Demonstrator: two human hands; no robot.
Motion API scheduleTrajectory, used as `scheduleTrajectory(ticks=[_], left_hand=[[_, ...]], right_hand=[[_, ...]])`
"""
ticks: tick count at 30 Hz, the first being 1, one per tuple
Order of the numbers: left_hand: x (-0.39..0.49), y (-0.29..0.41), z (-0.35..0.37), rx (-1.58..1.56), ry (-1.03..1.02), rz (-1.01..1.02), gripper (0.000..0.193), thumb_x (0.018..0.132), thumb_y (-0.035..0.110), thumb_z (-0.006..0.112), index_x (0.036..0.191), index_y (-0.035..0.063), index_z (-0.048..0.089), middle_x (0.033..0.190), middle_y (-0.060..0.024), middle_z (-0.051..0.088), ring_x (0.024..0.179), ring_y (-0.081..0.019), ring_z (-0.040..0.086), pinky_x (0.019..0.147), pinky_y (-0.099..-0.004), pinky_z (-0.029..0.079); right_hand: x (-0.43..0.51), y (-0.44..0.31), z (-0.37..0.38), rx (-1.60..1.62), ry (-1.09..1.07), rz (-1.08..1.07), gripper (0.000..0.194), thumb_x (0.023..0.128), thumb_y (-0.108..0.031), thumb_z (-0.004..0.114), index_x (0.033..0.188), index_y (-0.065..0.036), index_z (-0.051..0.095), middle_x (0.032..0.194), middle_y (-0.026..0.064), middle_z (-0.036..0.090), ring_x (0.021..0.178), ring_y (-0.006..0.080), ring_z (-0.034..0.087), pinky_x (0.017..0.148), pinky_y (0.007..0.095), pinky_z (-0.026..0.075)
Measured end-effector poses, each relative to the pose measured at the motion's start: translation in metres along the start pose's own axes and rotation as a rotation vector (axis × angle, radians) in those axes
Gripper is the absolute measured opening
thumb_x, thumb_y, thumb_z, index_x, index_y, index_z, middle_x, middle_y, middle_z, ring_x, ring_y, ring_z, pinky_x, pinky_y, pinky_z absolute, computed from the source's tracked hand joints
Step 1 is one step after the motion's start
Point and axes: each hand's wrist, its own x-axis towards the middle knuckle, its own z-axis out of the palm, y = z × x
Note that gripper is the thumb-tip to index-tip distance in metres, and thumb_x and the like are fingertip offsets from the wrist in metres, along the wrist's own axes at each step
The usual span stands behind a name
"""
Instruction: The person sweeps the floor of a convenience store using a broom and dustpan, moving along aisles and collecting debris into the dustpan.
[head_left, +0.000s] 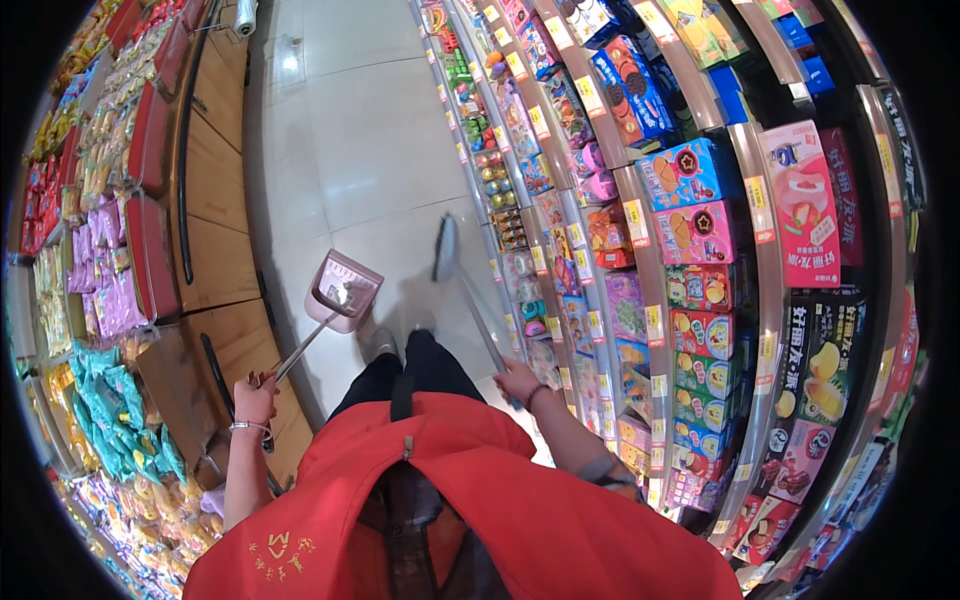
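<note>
My left hand (256, 396) grips the handle end of a pink long-handled dustpan (352, 319). Its pan is at floor level in front of my feet, with some light-coloured scraps that look like litter inside. In my right hand (519, 381) is the grey stick of a broom (480, 319). The broom's head (446, 247) is ahead of my feet, to the right of the dustpan and apart from it, close to the right-hand shelf. Whether the bristles touch the tiles I cannot tell.
Glossy floor tiles (360, 150) run ahead between two displays. On the right, tiered shelves (615, 180) hold boxed snacks and small toys. Left stands a wooden counter (214, 187) with dark handles and red-fronted bins (150, 142) of wrapped sweets. A cardboard box (176, 382) sits near my left arm.
</note>
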Motion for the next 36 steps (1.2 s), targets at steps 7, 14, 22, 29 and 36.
scheduleTrajectory(ticks=[7, 14, 22, 29, 36], left_hand=[[0.017, 0.029, 0.007, -0.051, 0.034, -0.024, 0.019, 0.083, 0.011, 0.057, 0.093, -0.0027, 0.065, 0.071, -0.0079, 0.062, 0.041, -0.0113, 0.049, 0.035, -0.0250, 0.039], [0.044, 0.072, 0.035, -0.052, 0.095, -0.081, 0.020, 0.082, 0.015, 0.059, 0.087, -0.0039, 0.064, 0.066, -0.0083, 0.062, 0.039, -0.0134, 0.050, 0.034, -0.0265, 0.040], [0.061, 0.081, 0.034, 0.031, 0.250, -0.188, 0.022, 0.080, 0.019, 0.062, 0.078, -0.0026, 0.065, 0.060, -0.0087, 0.064, 0.037, -0.0134, 0.051, 0.034, -0.0267, 0.040], [0.072, 0.087, 0.036, 0.044, 0.291, -0.224, 0.021, 0.080, 0.019, 0.061, 0.077, -0.0013, 0.065, 0.059, -0.0083, 0.064, 0.039, -0.0126, 0.051, 0.035, -0.0266, 0.039], [0.086, 0.073, 0.022, 0.033, 0.334, -0.179, 0.020, 0.079, 0.018, 0.063, 0.074, -0.0016, 0.064, 0.058, -0.0089, 0.063, 0.043, -0.0127, 0.054, 0.040, -0.0276, 0.041]], right_hand=[[0.001, 0.008, -0.064, 0.955, -0.160, 0.557, 0.008, 0.088, -0.008, 0.048, 0.084, -0.005, 0.042, 0.060, 0.0038, 0.046, 0.048, 0.0140, 0.048, 0.040, 0.0272, 0.042], [0.163, -0.080, -0.044, 1.394, -0.303, 0.577, 0.006, 0.078, -0.005, 0.053, 0.076, -0.004, 0.047, 0.062, 0.0095, 0.051, 0.052, 0.0217, 0.055, 0.046, 0.0291, 0.049], [0.200, -0.284, 0.022, 0.865, -0.159, 0.171, 0.005, 0.078, -0.001, 0.050, 0.076, -0.004, 0.047, 0.063, 0.0110, 0.048, 0.050, 0.0212, 0.048, 0.046, 0.0331, 0.039], [0.224, -0.325, -0.025, 0.455, -0.229, 0.000, 0.007, 0.083, -0.006, 0.052, 0.086, -0.006, 0.047, 0.062, 0.0030, 0.047, 0.048, 0.0133, 0.046, 0.040, 0.0278, 0.037], [0.179, -0.262, -0.055, -0.147, 0.019, -0.221, 0.024, 0.078, -0.002, 0.051, 0.101, 0.000, 0.056, 0.063, 0.0106, 0.057, 0.042, 0.0200, 0.054, 0.037, 0.0346, 0.041]])
